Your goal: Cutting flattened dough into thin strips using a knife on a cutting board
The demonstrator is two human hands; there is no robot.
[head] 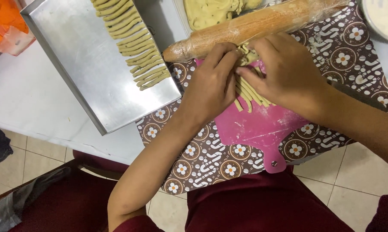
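We pinch cut dough strips [249, 92] on the pink board [262, 126] with left hand [213, 83] and right hand [284, 71], grip clenched on them, metal tray [86, 73] kept close beside for laying.

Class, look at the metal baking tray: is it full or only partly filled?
Partly filled: dough strips line only the right side of the tray; the rest is bare metal.

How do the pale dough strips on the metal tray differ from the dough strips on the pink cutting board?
The pale dough strips on the silver metal tray lie spaced in a neat column, untouched; the dough strips on the pink plastic cutting board sit bunched together, partly covered by the left hand and right hand, which pinch their upper ends. The tray strips lie nearly crosswise, while the board strips fan out. Both share the same pale colour and thin shape.
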